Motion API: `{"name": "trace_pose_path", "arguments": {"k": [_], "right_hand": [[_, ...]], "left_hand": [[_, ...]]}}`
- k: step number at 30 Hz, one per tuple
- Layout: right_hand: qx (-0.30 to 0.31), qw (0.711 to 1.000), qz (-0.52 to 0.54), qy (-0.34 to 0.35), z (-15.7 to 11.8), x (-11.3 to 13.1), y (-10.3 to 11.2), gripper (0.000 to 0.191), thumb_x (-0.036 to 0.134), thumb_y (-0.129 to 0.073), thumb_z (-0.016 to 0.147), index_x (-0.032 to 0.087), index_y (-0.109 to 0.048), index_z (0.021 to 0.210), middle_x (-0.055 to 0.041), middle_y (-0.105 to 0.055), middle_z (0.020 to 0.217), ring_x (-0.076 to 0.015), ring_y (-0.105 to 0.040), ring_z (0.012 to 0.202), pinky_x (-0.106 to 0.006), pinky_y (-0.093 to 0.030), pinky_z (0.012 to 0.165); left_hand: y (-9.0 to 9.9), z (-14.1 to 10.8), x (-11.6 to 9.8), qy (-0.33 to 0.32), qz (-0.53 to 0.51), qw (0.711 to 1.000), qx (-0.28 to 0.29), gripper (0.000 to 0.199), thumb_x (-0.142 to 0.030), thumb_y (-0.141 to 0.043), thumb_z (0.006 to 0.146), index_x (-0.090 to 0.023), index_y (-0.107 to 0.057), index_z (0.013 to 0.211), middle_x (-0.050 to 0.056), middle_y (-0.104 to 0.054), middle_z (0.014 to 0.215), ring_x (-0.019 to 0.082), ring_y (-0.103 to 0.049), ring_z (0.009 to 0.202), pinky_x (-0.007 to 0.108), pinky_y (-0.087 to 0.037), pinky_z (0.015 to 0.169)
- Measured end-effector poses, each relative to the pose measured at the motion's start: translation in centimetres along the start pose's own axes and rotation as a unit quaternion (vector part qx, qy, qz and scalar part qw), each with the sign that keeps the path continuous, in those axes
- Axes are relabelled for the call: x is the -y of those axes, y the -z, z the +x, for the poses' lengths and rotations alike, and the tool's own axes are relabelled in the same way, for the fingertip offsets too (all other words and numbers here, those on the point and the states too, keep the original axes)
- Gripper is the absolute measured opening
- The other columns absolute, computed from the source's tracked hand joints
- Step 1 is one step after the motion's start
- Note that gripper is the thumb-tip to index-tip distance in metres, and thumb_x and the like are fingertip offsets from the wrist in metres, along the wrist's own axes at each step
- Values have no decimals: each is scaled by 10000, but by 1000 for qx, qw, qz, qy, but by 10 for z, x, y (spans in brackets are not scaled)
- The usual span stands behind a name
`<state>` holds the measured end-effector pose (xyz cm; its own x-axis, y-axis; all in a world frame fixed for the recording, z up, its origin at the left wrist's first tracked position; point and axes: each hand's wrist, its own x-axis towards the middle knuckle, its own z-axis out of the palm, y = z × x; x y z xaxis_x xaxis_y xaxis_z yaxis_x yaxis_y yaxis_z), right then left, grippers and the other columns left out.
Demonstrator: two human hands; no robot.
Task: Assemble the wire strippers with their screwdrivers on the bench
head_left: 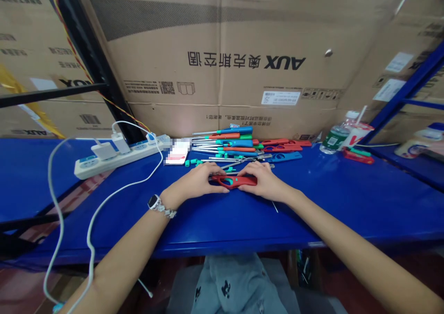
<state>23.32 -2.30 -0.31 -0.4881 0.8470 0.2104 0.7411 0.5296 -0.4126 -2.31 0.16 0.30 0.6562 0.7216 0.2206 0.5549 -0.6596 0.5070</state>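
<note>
A red long-nosed lighter [241, 181] with a green trigger lies level between my hands, low over the blue table. My left hand [201, 180] is closed around its nozzle end, fingers and thumb gripping near the trigger loop. At the handle's other end my right hand [266, 181] pinches with thumb and fingers. Just behind are assembled lighters in blue, orange and green [239, 143], their metal tubes pointing left. Small green pieces [188, 163] and thin metal parts are scattered there. Loose red handle shells [282, 148] and a blue handle shell [285, 157] lie to the right.
A white power strip [104, 160] with plugged chargers sits at left, its white cable [120, 187] running over the table edge. A clear bottle [333, 138] and a cup with a straw [359, 131] stand at right. Cardboard [222, 87] walls the back.
</note>
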Motion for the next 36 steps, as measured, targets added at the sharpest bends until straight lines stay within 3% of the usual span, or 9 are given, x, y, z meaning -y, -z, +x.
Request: {"name": "trace_pose_path", "arguments": {"k": [5,13,20,25,31,36], "right_hand": [[8,1000,12,7,0,-6,3,259,269,-773,861,223,-720,1110,-77,-717,1114,-279,-597,1105,-513,-344,1015],[22,998,43,39,3,-15,4,245,270,-769,884,220,-761,1124,-66,-707,1051,-223,-626,954,-427,-434,942],[44,999,7,23,8,-14,6,261,335,-769,883,221,-772,1117,-63,-665,988,-208,-597,882,-377,-437,861],[105,994,-13,-12,18,0,18,227,303,-778,844,170,-758,1026,-74,-696,971,-209,-628,861,-310,-439,751],[205,978,8,-48,31,19,29,201,251,-754,801,156,-709,972,-32,-733,832,-174,-650,715,-265,-414,627],[192,978,-64,-43,33,33,21,313,326,-708,796,174,-667,1067,-84,-726,967,-223,-651,800,-302,-437,653]], "left_hand": [[-10,3,1,5,37,999,-9,366,-528,-724,874,-204,-746,1043,86,-724,1019,247,-646,940,366,-494,803],[-14,5,-6,9,77,997,-5,389,-516,-749,851,-191,-739,1065,98,-669,1032,280,-621,970,372,-480,795],[-24,11,-2,8,24,999,-35,346,-480,-800,807,-191,-763,993,77,-653,962,245,-616,861,347,-476,759],[-24,12,1,43,3,999,-28,363,-501,-860,727,-202,-794,922,56,-652,843,234,-605,761,334,-448,684],[-24,-1,2,11,48,998,-27,372,-494,-792,833,-235,-795,1101,84,-630,987,272,-606,919,378,-468,807],[-27,-4,1,45,91,995,-23,413,-513,-766,855,-261,-771,1183,80,-604,982,274,-592,910,388,-463,799]]}}
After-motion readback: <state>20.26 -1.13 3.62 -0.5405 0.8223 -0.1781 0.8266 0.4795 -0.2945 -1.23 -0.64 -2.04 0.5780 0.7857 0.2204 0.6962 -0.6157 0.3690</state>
